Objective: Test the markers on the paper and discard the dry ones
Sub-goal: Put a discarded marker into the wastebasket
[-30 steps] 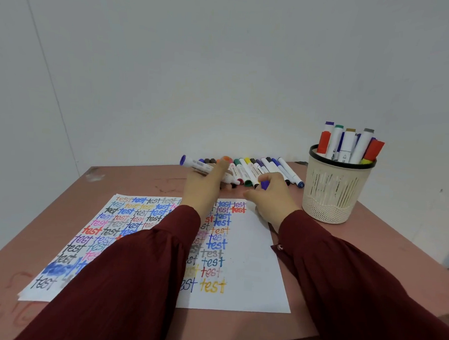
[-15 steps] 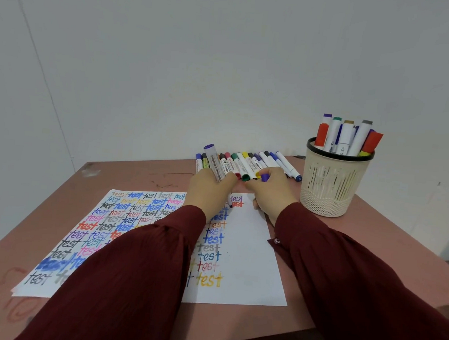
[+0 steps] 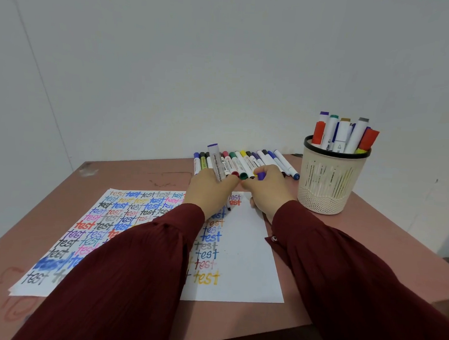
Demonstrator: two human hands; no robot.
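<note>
My left hand (image 3: 208,192) grips a purple-ended whiteboard marker (image 3: 215,162), held nearly upright with its tip down on the white paper (image 3: 242,252). The tip shows just below the hand, near the top of the rightmost column of "test" words. My right hand (image 3: 268,191) holds the marker's purple cap (image 3: 261,175) between its fingers and rests at the paper's top right corner. Behind both hands, a row of several capped markers (image 3: 247,162) lies on the table.
A cream mesh basket (image 3: 327,186) with a black rim stands at the right and holds several upright markers. A second sheet (image 3: 88,230) full of coloured "test" words lies to the left. The reddish table (image 3: 139,172) meets a white wall behind.
My left hand swung the marker from lying sideways to upright and brought its tip down onto the paper. My right hand stayed beside it with the cap.
</note>
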